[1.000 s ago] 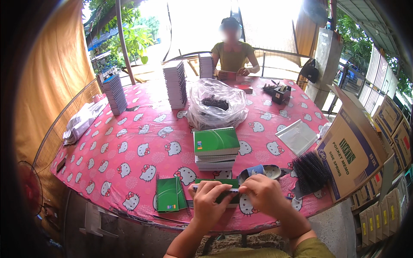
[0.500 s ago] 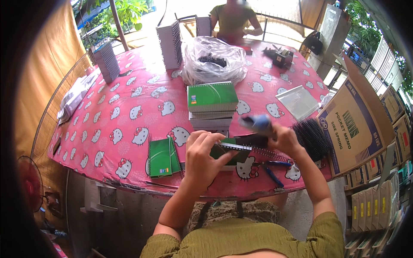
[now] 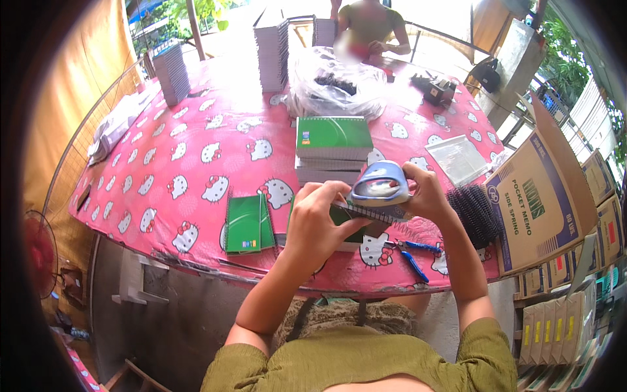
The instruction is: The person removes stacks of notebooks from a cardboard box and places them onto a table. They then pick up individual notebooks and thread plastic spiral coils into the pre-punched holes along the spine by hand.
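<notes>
My left hand (image 3: pixel 313 225) grips a small notebook (image 3: pixel 341 214), its punched edge turned up and fingers and thumb on either side. A dark spiral coil (image 3: pixel 403 230) runs along that edge and trails off to the right. In my right hand (image 3: pixel 428 196) is a blue slipper (image 3: pixel 375 171), held right over the coiled edge; whether it touches the coil I cannot tell. More notebook pages lie under my hands, partly hidden. Blue-handled pliers (image 3: pixel 415 261) rest to the right, and two green notebooks (image 3: pixel 243 224) overlap on the left.
A stack of green notebooks (image 3: pixel 333 136) stands just beyond my hands. Black coils (image 3: pixel 473 212) are heaped beside a large cardboard box (image 3: pixel 542 202). Farther off are a clear plastic bag (image 3: pixel 336 98), tall notebook stacks (image 3: pixel 271 55) and another person (image 3: pixel 372 29) across the table.
My right hand has brought the slipper left and in over the notebook's coiled edge. My left hand keeps its hold on the notebook. The whole view has shifted slightly.
</notes>
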